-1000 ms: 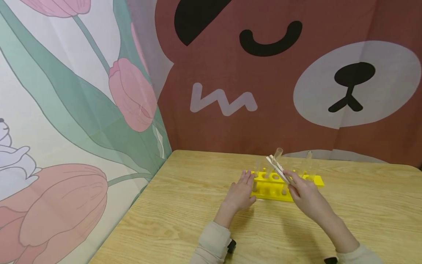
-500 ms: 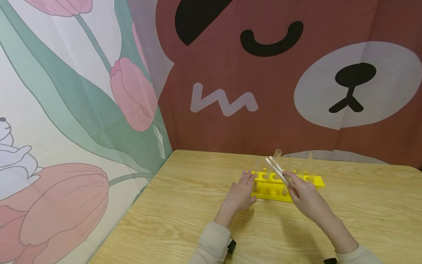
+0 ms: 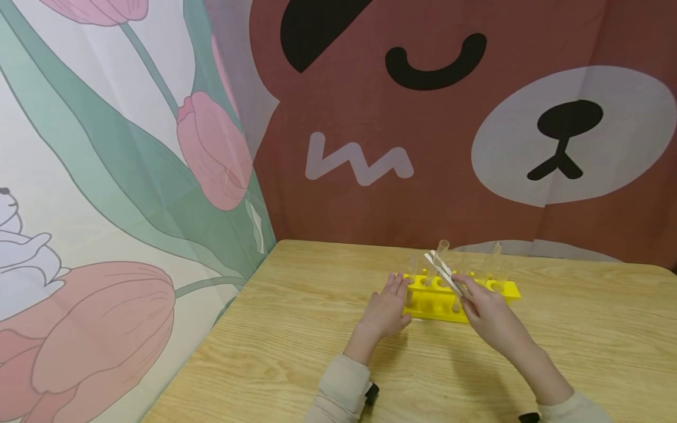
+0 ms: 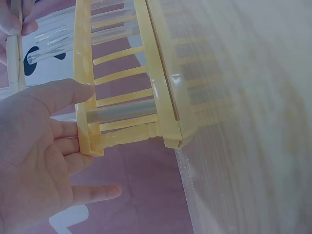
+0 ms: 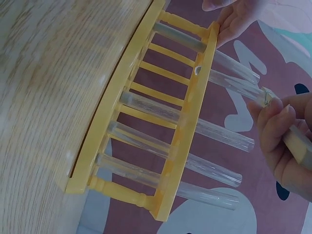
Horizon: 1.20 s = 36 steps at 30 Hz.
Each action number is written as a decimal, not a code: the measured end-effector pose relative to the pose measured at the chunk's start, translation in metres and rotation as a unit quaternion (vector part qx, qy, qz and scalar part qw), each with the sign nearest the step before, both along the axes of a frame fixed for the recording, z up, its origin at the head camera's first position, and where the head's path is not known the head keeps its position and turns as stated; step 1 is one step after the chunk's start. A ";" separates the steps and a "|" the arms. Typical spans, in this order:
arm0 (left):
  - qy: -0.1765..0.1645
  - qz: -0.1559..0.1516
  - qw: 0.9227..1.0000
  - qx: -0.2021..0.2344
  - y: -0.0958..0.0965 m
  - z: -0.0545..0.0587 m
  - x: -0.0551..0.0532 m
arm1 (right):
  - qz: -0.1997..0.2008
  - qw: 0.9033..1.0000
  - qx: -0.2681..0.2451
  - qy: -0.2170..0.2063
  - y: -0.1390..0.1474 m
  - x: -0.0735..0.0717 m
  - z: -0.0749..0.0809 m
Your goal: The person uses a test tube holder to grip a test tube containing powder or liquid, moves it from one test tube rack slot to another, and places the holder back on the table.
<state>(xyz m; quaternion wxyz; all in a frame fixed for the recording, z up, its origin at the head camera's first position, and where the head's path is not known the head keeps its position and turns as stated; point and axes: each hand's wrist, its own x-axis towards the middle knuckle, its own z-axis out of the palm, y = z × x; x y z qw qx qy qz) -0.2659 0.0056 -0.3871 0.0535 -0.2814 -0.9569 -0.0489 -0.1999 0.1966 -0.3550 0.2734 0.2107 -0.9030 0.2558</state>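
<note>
A yellow test tube rack (image 3: 439,315) stands on the table with several clear test tubes upright in it. My left hand (image 3: 385,311) holds the rack's left end, its thumb across the front of the top bar (image 4: 84,63) and some fingers behind. My right hand (image 3: 494,314) grips a wooden test tube clamp (image 3: 443,273), pointing up and left. Caught in the clamp's tip is a clear test tube (image 3: 443,245), slightly tilted above the rack. In the right wrist view this tube (image 5: 231,83) has its lower end at a top-bar hole near the left end.
Other tubes, such as a clear test tube (image 5: 225,135), stick up from the rack's right half. One more tube (image 4: 122,111) stands at its left end. Behind the wooden table (image 3: 296,329) hang a bear-print cloth (image 3: 338,211) and a tulip-print cloth (image 3: 106,235).
The clamp and the tube in it have shifted slightly left, and the tube is a little more upright. My left hand has stayed on the rack.
</note>
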 end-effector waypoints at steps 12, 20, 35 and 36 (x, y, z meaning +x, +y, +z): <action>0.005 0.000 1.000 0.001 0.000 -0.002 -0.001 | 0.004 1.000 0.001 0.017 -0.001 -0.001 -0.003; 0.003 -0.001 1.000 0.004 0.000 -0.002 -0.002 | 0.003 1.000 0.006 0.015 -0.001 -0.002 -0.004; 0.005 -0.001 1.000 0.000 0.000 -0.002 -0.001 | 0.004 1.000 0.011 0.015 0.000 -0.003 -0.006; 0.006 -0.001 1.000 -0.001 0.000 -0.001 -0.001 | 0.005 1.000 0.011 0.016 -0.001 -0.003 -0.006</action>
